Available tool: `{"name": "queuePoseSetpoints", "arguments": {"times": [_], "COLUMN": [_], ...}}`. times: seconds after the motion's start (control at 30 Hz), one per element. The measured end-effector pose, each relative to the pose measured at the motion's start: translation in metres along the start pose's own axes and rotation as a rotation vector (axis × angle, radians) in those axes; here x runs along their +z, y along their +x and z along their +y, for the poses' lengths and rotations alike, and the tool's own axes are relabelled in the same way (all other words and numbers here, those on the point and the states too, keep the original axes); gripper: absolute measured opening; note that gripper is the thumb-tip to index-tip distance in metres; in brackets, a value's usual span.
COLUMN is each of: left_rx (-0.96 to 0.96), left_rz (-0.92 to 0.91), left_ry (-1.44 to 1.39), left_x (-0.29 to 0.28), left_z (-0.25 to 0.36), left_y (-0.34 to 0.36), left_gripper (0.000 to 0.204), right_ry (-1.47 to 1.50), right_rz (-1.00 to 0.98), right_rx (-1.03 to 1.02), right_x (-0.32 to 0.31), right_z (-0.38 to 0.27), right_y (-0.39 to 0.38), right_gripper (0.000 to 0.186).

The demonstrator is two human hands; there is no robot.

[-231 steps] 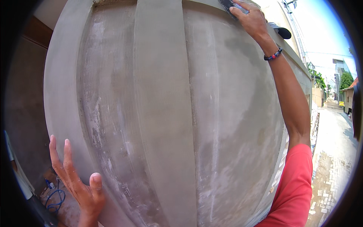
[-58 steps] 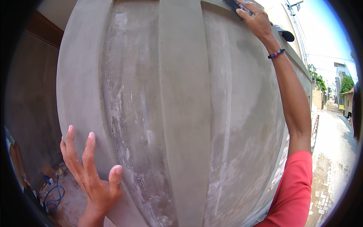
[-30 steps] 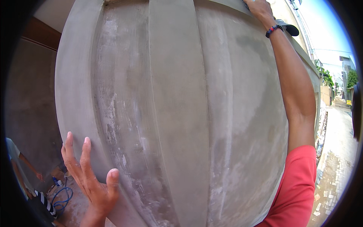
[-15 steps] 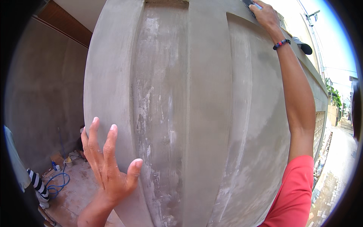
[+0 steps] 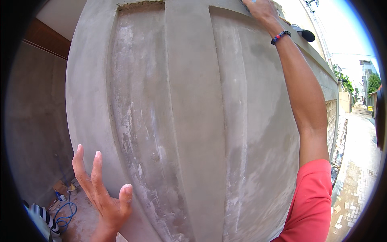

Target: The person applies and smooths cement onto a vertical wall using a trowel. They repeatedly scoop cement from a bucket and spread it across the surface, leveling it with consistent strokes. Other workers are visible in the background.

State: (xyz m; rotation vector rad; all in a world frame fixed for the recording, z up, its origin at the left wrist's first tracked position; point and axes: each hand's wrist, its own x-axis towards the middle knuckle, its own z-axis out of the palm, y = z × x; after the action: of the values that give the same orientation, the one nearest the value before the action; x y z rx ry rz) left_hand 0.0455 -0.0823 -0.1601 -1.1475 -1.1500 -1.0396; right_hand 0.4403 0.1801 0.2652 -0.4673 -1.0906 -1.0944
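My right hand (image 5: 263,11) is raised at the top edge of a grey plastered wall (image 5: 195,101), fingers closed on a dark, flat hand tool (image 5: 244,3). Most of that tool is cut off by the picture's upper rim, so its exact kind does not show. Low on the left, my left hand (image 5: 107,201) hangs before the wall's left edge with fingers spread and nothing in it. Pale dust marks its fingertips. Two tall recessed panels run down the wall; the left panel (image 5: 141,101) carries whitish streaks.
A dark cap (image 5: 304,33) rests on the wall top beyond my right wrist. At lower left, a coiled blue hose (image 5: 66,213) lies on a dusty floor near a small bucket (image 5: 71,188). Striped cloth (image 5: 47,220) shows beside it. A paved lane (image 5: 358,161) runs along the right.
The view has shifted right, so the wall sits further left in it. My right hand has moved left and up in the picture with the tool. My left hand appears lower and stays spread.
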Motion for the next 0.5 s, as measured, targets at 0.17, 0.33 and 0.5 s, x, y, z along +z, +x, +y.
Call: {"name": "queuePoseSetpoints", "arguments": {"times": [0.17,0.33,0.5], "left_rx": [-0.015,-0.039,-0.048], "left_rz": [-0.028,-0.025,-0.001], "left_ry": [0.037,0.08,0.117], "left_x": [0.004,0.003,-0.003], "left_z": [0.014,0.013,0.013], "left_y": [0.006,0.003,0.001], "left_gripper": [0.073,0.073,0.075], "right_ry": [-0.096,0.223,0.368], "right_rz": [-0.124,-0.159,0.019], "right_rx": [0.454,0.239,-0.126], "right_x": [-0.021,-0.039,-0.017], "right_z": [0.058,-0.093,-0.071], "right_y": [-0.024,-0.021,-0.032], "right_gripper": [0.052,0.046,0.048]}}
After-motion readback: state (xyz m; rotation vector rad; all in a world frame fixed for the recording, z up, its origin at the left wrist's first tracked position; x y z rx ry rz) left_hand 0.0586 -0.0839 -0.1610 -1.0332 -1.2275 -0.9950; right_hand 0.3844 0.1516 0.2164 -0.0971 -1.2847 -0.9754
